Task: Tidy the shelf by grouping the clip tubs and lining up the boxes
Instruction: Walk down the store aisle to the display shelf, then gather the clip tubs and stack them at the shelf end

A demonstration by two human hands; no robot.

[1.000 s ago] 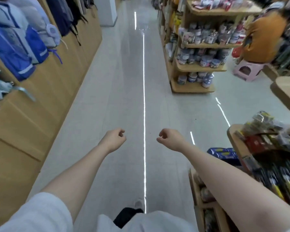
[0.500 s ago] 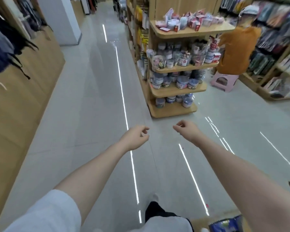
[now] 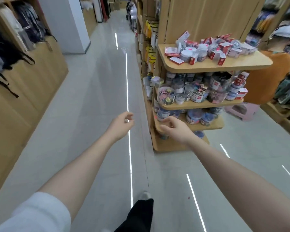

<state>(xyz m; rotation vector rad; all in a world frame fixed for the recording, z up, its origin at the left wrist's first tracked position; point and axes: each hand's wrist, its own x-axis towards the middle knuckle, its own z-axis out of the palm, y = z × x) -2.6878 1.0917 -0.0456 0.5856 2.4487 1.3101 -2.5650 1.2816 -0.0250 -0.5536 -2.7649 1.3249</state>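
A wooden end shelf (image 3: 213,67) with rounded tiers stands ahead on the right. Its top tier carries a jumble of small red-and-white boxes (image 3: 221,47) and white-lidded tubs (image 3: 188,53). The tiers below hold clear clip tubs (image 3: 167,96) full of coloured clips. My left hand (image 3: 122,123) hangs over the aisle floor, fingers loosely curled and empty. In front of the lower tiers my right hand (image 3: 176,129) reaches forward, fingers apart, holding nothing and touching nothing.
A person in an orange top (image 3: 266,77) stands behind the shelf, beside a pink stool (image 3: 241,111). Wooden cabinets with hanging bags (image 3: 10,52) line the left side. A white pillar (image 3: 65,24) stands at the back left. Glossy grey floor (image 3: 97,114) runs ahead.
I have walked closer to the end shelf, which now looms large on the right. Both hands have loosened from curled to more open, and my right hand has come up before the lower tiers.
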